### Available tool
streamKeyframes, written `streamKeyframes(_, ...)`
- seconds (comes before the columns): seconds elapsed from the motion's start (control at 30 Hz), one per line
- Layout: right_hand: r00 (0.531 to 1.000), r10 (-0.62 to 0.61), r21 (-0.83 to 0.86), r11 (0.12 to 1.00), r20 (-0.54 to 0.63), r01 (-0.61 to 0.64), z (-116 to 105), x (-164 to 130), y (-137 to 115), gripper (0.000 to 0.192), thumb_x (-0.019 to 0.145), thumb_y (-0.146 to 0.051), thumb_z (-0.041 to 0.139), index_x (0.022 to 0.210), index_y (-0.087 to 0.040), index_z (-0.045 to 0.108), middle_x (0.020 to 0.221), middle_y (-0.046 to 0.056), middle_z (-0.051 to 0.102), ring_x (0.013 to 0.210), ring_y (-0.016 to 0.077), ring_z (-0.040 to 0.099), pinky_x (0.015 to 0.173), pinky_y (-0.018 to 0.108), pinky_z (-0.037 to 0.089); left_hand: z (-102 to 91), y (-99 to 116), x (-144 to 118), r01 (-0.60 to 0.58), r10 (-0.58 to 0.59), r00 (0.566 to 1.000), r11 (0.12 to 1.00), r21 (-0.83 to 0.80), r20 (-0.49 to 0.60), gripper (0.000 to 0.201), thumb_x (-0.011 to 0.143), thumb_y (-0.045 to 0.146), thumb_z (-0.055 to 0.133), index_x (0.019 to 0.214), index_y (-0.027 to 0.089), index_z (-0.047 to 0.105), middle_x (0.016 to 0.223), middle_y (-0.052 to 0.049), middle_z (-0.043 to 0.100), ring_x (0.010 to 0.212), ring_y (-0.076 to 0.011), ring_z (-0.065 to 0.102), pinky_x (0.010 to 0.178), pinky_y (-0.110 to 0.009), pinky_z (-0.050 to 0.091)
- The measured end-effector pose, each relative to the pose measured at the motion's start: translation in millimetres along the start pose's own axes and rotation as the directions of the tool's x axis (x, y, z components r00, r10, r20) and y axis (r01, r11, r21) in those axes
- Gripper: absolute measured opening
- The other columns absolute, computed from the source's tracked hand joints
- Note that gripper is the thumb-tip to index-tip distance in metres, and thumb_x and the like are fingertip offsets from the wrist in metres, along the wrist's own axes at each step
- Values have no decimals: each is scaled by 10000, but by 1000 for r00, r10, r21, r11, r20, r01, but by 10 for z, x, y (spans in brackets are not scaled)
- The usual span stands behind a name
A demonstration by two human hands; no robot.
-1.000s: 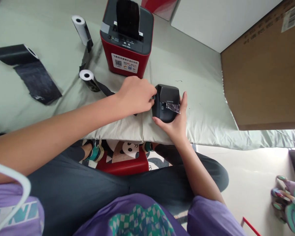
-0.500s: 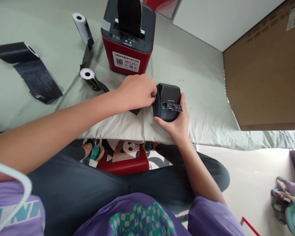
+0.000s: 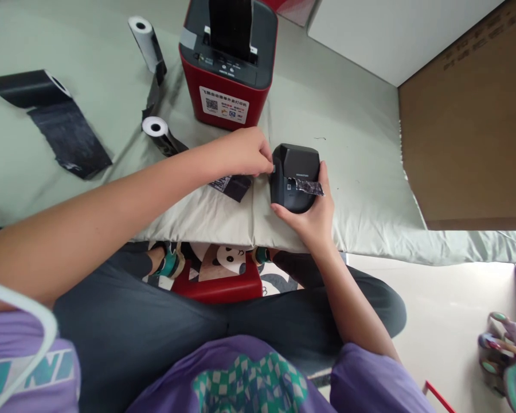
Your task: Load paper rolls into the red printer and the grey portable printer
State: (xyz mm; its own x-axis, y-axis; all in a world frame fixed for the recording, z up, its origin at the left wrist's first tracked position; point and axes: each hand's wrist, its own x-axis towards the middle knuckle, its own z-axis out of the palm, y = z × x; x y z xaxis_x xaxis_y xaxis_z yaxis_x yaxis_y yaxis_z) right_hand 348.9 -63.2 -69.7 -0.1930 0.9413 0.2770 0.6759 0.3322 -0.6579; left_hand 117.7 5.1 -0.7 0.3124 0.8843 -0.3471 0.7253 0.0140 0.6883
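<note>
A small black portable printer [image 3: 300,162] sits on the cloth-covered table, with a torn strip of black printed paper [image 3: 309,187] sticking out of its top. My right hand [image 3: 313,221] grips it from the near right side, thumb on the lower left edge and fingers along the right. At the printer's left side, my left hand [image 3: 251,152] is closed in a pinch, fingertips against that edge. Whatever lies between those fingertips is hidden. Under my left wrist lies a black paper strip [image 3: 236,186], apparently trailing from a small paper roll [image 3: 156,127].
Behind stands a red and black printer [image 3: 226,86] with black paper rising from its slot. More paper rolls lie left: a narrow roll [image 3: 144,43] and a wide black roll [image 3: 30,89]. A cardboard box [image 3: 464,126] and a white box [image 3: 352,34] stand right.
My left hand has shifted slightly, and its curled fingers now point more toward the printer's edge. More of the strip below the wrist shows. My right hand keeps its grip.
</note>
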Motion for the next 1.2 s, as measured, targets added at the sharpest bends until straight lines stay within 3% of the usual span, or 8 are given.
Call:
streamKeyframes(0.13,1000,-13,-10,1000,7,13,-2,2,-5,1300,691,-627,889,1701,-245,165,1711,173,361,1613,407,317,1310,620,303,-85,150,72,125,-126,989,992,18,79,96,690,255,702,640,178,731,666,-60,681,789,-255,688,774,-335,492)
streamKeyframes(0.2,1000,-16,-6,1000,3,16,-3,2,-8,1306,689,-632,891,1700,-240,163,1709,178,362,1610,408,323,1310,619,304,-130,173,150,181,-180,968,983,11,175,117,698,255,707,615,174,715,722,-77,720,831,-265,703,819,-346,501)
streamKeyframes(0.3,1000,-12,7,1000,4,12,-3,2,-13,1302,694,-626,892,1699,-240,161,1715,180,347,1611,407,321,1313,618,298,-165,95,270,278,-227,906,956,-98,359,135,732,305,716,714,178,758,854,-87,780,964,-275,736,898,-342,523)
streamKeyframes(0.43,1000,-13,24,1000,10,13,3,3,-10,1295,700,-629,888,1699,-245,159,1723,173,330,1626,407,285,1322,626,271,-160,-71,318,315,-143,855,907,-281,498,285,790,355,699,970,158,797,957,-97,802,1117,-271,740,961,-333,536)
streamKeyframes(0.53,1000,-14,26,1000,4,14,13,3,10,1303,702,-654,879,1699,-240,150,1724,177,326,1632,409,267,1325,631,262,-139,-116,288,299,-136,872,908,-293,470,361,784,364,703,1056,143,794,986,-110,810,1122,-277,747,986,-345,547)
streamKeyframes(0.73,1000,-13,16,1000,3,12,24,5,34,1319,688,-682,876,1696,-241,149,1719,187,332,1621,419,289,1314,641,280,-89,-105,278,253,-119,881,936,-243,458,399,720,389,722,1065,215,821,935,-65,818,1140,-293,753,988,-325,577)
streamKeyframes(0.93,1000,-3,55,998,-1,3,25,20,24,1294,680,-640,889,1686,-225,188,1712,190,347,1625,421,280,1320,650,257,-88,-129,279,245,-123,896,939,-243,426,417,716,397,716,1077,216,820,954,-73,816,1154,-291,751,1008,-323,572)
streamKeyframes(1.2,1000,-4,81,997,-9,4,30,29,42,1292,665,-650,890,1679,-242,203,1703,183,360,1604,436,320,1308,665,272,-97,-71,244,218,-122,909,954,-204,398,400,725,398,690,1060,212,803,826,-53,770,1083,-283,767,995,-340,571)
